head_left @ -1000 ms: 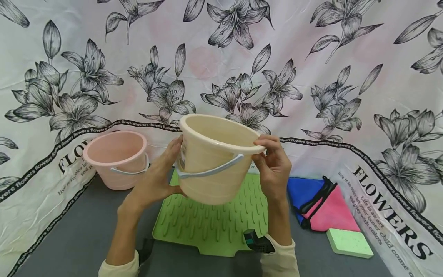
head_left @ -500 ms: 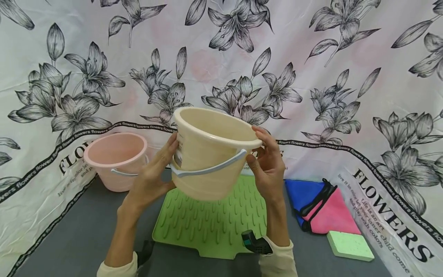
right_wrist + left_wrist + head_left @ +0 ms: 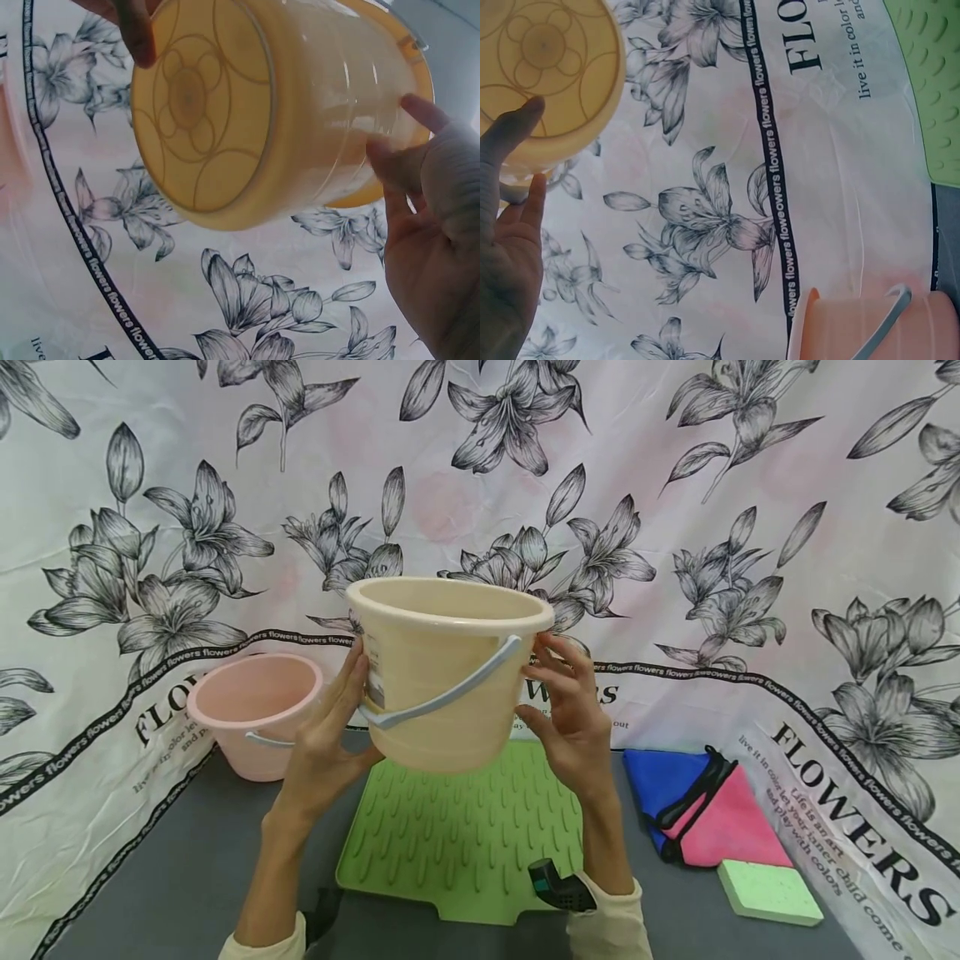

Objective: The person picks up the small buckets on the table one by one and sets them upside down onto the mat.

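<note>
Cream bucket (image 3: pixel 442 664) is hanging in the air over the green mat (image 3: pixel 465 843), apart from it, with both hands supporting it. Change over the last second: the bucket is coming up and toward the left, and its rim (image 3: pixel 442 622), dipping toward the right earlier, is now sitting nearly level.

Left hand (image 3: pixel 327 735): gripping; fingers are lying along the bucket's left wall, and in the left wrist view the thumb is reaching onto the moulded base (image 3: pixel 544 46). Right hand (image 3: pixel 573 722): its hold is changing. Fingers that were hooking over the rim are now resting beneath it, curving against the right wall, the thumb touching lower down. How firmly the right hand is pressing, I cannot tell.

The blue-grey handle (image 3: pixel 386 720) is slanting across the front, untouched by the right hand; whether the left fingers are touching it is unclear.

Pink bucket (image 3: pixel 240 753) is standing on the dark table (image 3: pixel 172 860), staying put.

Judgement: the person is righting the bucket aloft and shifting support toward its walls; setting it down is not yet happening.
</note>
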The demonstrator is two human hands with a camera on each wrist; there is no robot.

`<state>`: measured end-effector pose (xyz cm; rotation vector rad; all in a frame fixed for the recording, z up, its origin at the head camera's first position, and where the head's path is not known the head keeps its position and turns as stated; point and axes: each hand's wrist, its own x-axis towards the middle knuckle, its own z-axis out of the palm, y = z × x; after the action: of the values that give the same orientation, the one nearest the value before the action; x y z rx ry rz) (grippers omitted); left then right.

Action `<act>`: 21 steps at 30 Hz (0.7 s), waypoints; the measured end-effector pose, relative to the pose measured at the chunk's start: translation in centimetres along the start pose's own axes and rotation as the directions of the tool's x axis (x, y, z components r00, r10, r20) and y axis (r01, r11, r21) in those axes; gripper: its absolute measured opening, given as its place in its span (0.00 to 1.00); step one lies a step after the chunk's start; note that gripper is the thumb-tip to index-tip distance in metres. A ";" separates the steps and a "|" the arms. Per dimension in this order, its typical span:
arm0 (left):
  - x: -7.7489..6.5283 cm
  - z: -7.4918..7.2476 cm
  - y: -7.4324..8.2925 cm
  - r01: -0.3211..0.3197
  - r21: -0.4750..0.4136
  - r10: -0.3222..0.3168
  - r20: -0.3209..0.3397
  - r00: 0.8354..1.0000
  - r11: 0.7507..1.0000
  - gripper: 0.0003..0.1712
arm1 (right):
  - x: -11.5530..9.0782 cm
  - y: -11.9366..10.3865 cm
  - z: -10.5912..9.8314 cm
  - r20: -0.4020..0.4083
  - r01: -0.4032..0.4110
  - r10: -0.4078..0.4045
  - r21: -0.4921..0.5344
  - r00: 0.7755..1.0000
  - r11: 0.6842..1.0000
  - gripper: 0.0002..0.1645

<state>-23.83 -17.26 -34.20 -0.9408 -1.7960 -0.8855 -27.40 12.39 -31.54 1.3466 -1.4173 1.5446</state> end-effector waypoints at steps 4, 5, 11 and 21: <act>0.1 0.1 0.0 0.001 -0.013 -0.001 -0.008 1.000 1.000 0.49 | -0.3 0.2 -0.5 0.074 0.022 -0.014 -0.107 0.997 0.994 0.32; 0.2 0.1 0.0 -0.003 -0.016 0.003 -0.011 1.000 1.000 0.50 | -0.4 0.3 -0.6 0.089 0.030 -0.018 -0.128 0.996 0.991 0.35; 0.5 -0.1 -0.3 -0.005 0.000 0.005 -0.008 1.000 1.000 0.52 | -0.4 0.7 -0.8 0.176 0.064 -0.018 -0.255 0.984 0.965 0.49; 0.3 -0.6 -0.2 -0.036 -0.025 0.034 -0.066 0.997 0.999 0.49 | -0.5 1.5 -1.1 0.339 0.153 0.026 -0.491 0.941 0.857 0.85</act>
<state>-23.89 -17.86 -33.75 -0.9467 -1.7110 -0.9097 -28.93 13.21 -32.40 1.3330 -1.8082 0.8151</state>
